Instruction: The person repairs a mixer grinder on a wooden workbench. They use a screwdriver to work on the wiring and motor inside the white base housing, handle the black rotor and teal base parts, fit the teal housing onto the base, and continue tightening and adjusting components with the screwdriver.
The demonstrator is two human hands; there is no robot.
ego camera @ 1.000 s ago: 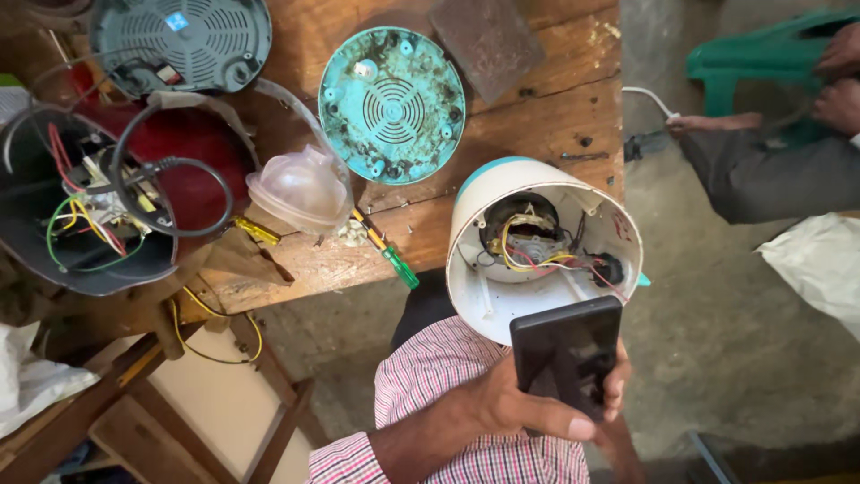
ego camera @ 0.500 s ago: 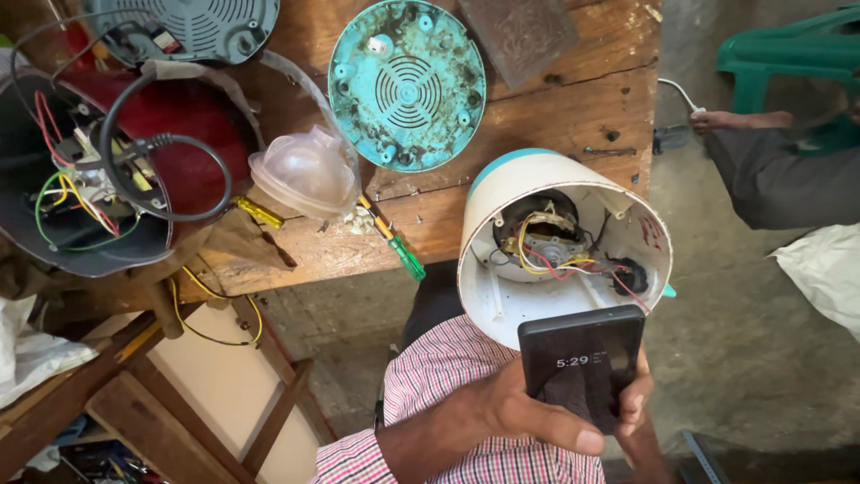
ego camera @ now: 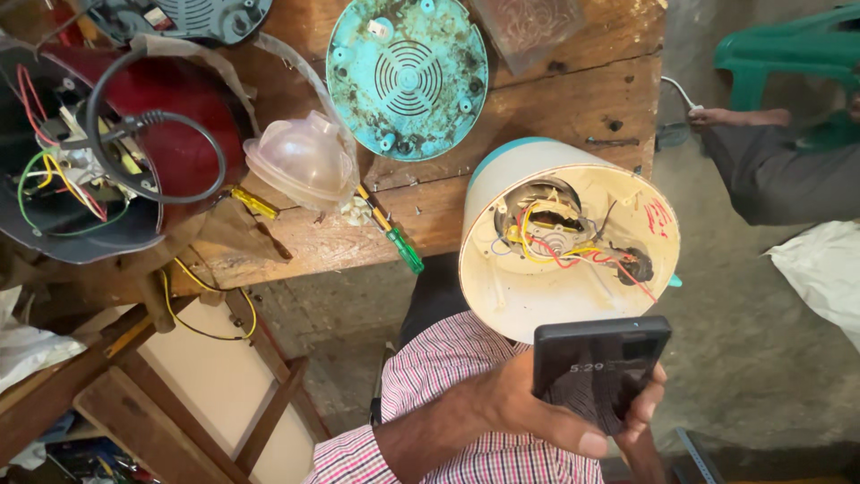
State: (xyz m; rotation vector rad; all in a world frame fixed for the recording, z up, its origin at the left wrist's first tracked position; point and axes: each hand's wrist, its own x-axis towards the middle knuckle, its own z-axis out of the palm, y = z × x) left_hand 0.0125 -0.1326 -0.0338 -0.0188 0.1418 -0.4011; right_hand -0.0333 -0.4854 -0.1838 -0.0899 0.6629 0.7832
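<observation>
Left hand point(ego camera: 537, 408) wraps a dark rectangular phone point(ego camera: 598, 363), long axis sideways, just below the open white cylindrical appliance shell point(ego camera: 564, 237); right hand unseen.

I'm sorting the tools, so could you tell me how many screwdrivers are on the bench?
2: a green-handled screwdriver at the bench's front edge, and a yellow-handled screwdriver beside the clear dome. Others may be hidden.

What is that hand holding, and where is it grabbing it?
The left hand holds a dark phone by its lower part, thumb along the bottom edge and fingers wrapped around the right side. The other hand cannot be seen.
</observation>
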